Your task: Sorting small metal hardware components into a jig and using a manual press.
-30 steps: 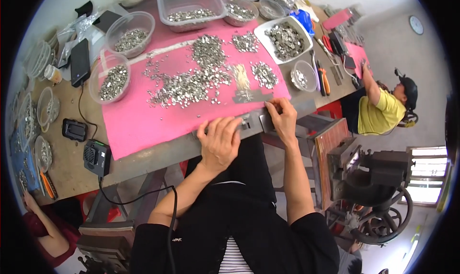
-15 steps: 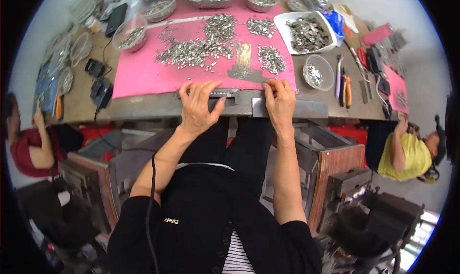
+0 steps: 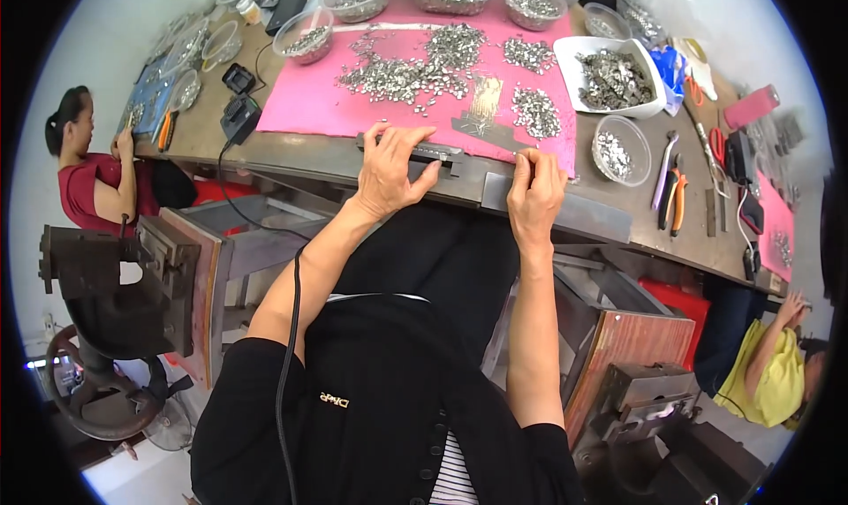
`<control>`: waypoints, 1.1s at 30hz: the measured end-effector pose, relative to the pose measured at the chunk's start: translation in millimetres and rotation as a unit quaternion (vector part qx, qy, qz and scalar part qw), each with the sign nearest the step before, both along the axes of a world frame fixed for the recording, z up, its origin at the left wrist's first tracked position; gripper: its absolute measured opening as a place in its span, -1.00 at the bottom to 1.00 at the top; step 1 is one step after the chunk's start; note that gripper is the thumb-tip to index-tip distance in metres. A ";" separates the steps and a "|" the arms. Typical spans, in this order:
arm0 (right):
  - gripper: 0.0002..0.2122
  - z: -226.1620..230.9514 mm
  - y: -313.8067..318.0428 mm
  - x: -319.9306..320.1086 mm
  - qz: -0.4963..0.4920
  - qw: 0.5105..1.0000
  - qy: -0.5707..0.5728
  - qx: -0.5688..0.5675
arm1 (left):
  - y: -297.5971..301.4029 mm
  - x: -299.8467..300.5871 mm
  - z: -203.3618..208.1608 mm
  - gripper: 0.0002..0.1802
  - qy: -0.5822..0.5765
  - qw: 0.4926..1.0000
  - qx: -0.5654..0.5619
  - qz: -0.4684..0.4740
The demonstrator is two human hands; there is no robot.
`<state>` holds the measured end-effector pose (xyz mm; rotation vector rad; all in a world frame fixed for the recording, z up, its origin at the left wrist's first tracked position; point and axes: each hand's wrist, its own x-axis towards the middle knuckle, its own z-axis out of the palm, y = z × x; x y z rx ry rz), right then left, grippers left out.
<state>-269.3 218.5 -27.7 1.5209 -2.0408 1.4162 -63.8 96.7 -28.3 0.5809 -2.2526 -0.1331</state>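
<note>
My left hand (image 3: 389, 171) rests at the bench's front edge, fingers stretched and thumb apart, over a narrow slotted metal fixture (image 3: 446, 158). Its fingertips partly cover the fixture. Thumb and fingers of my right hand (image 3: 537, 194) are pinched together above a flat steel plate (image 3: 587, 220) at the edge; anything between them is too small or hidden to name. Just beyond lies a grey metal strip (image 3: 508, 137) with thin wire-like bits on it, touching a patch of gold-coloured slivers (image 3: 487, 97). Small silvery metal pieces (image 3: 397, 83) are heaped on the pink mat (image 3: 305, 98).
Clear plastic tubs of metal pieces (image 3: 305, 38) line the back. At right stand a white tray (image 3: 649, 106), a round tub (image 3: 632, 171) and orange-handled pliers (image 3: 677, 206). A black cable (image 3: 291, 364) crosses my left arm. Co-workers sit left, in red (image 3: 79, 174), and right, in yellow (image 3: 755, 381).
The whole view has tilted, so the bench now slopes down to the right. Both hands stay at the bench edge with nearly the same pose; the right fingers look slightly more curled.
</note>
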 end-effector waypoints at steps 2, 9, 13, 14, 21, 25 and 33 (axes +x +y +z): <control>-0.95 6.7 -1.0 4.4 0.021 0.999 -0.033 -0.007 | -0.1 0.4 0.6 -0.39 0.006 1.000 -0.002 0.000; -0.90 12.6 -25.9 44.1 0.166 0.981 -0.102 -0.020 | -0.8 -0.2 2.2 -0.42 0.026 0.999 0.015 -0.015; -0.90 7.2 -33.4 52.7 0.142 0.986 -0.082 0.002 | -0.8 0.7 2.6 -0.44 0.040 0.999 0.024 -0.024; -0.90 8.2 -36.1 53.1 0.144 0.988 -0.055 0.000 | -1.7 1.0 2.4 -0.44 0.044 0.998 0.026 -0.025; -0.90 17.5 -38.0 56.2 0.122 0.991 0.040 0.030 | -5.2 -0.8 1.5 -0.46 0.069 0.996 0.040 -0.045; -0.88 30.2 -37.4 60.4 0.111 0.985 0.116 0.064 | -6.4 1.7 4.3 -0.48 0.069 0.995 0.057 -0.054; -0.83 33.1 -20.1 45.5 0.171 0.976 0.075 0.114 | -7.1 14.7 32.5 -0.63 0.089 0.960 0.235 -0.125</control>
